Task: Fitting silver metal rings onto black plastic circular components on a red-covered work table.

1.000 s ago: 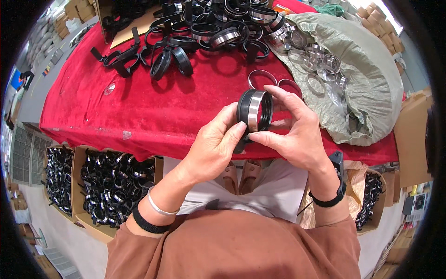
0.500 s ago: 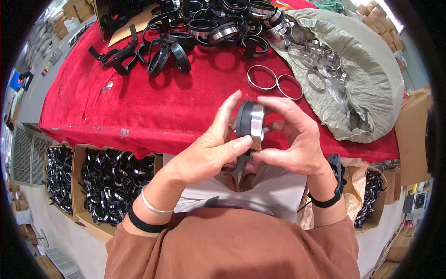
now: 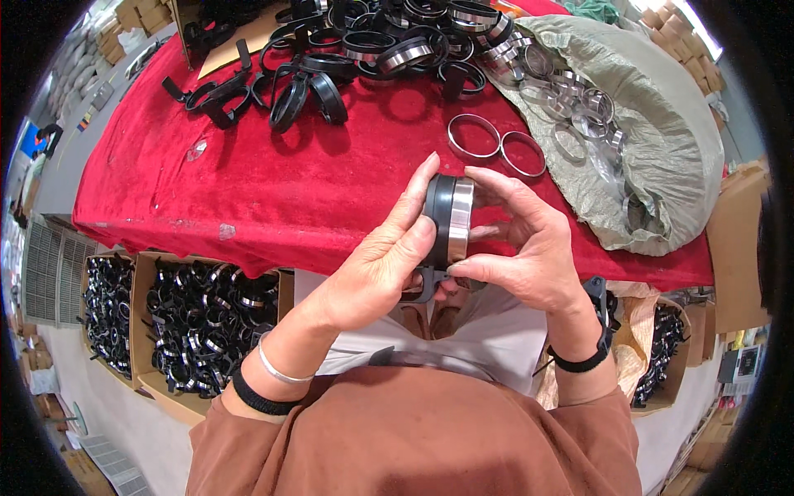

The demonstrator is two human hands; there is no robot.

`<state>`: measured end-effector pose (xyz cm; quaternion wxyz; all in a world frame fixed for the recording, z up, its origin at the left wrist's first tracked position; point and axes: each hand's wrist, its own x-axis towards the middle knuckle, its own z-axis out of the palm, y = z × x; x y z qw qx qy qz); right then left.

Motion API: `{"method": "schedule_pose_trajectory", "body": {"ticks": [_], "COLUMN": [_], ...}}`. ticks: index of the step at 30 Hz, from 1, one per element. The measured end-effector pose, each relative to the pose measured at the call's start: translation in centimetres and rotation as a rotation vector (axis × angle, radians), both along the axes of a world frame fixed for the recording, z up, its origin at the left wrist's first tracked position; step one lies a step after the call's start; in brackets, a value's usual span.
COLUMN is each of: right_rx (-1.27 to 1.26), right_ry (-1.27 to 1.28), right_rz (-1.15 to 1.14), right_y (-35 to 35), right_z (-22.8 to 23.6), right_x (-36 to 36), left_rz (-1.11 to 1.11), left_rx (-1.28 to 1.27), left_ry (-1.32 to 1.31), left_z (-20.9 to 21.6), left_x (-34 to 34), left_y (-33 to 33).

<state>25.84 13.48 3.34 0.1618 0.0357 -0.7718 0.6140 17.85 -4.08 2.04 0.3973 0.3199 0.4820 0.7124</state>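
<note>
Between both hands, above the near edge of the table, a black plastic ring (image 3: 441, 217) stands on edge with a shiny metal ring (image 3: 460, 221) fitted against its right side. My left hand (image 3: 368, 273) grips the black ring from the left, its thumb against the ring's face. A black tab (image 3: 428, 285) juts out below, by the left fingers. From the right, my right hand (image 3: 533, 252) holds the metal ring with thumb at the bottom and fingers at the top. Two loose metal rings (image 3: 474, 136) lie on the red cloth beyond.
Black rings with tabs (image 3: 310, 99) pile up at the table's back. Metal rings (image 3: 571, 95) lie on a greenish-grey sack (image 3: 662, 124) at right. Cardboard boxes (image 3: 285, 298) of black-and-silver rings stand low at left; another box (image 3: 674, 372) is low at right. Red cloth (image 3: 331, 190) covers the table.
My left thumb has moved up along the face of the black ring. The rings have turned slightly, showing more of the metal band, and the tab below shows more clearly.
</note>
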Motion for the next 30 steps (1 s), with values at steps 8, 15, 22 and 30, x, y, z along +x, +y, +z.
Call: {"method": "schedule_pose_trajectory", "body": {"ticks": [8,15,22,30], "right_rx": [0.181,0.13,0.126,-0.292], "right_ry": [0.104,0.039,-0.429,-0.008], "right_rz": [-0.004,-0.059,0.05,-0.096], "right_y": [-0.3,-2.3,2.8,8.0], "right_z": [-0.3,-1.4,4.3,12.4], "right_x": [0.4,-0.2,-8.0,-22.2], "left_rz": [0.037,0.044,0.951,0.816], "left_rx": [-0.01,-0.187,-0.54,-0.796], "left_ry": [0.219,0.417,1.189,1.505], "left_z": [-0.1,0.7,1.8,-2.6], "left_x": [0.8,-0.6,-8.9,-17.5], "left_y": [-0.7,-1.8,-6.1,-7.5]}}
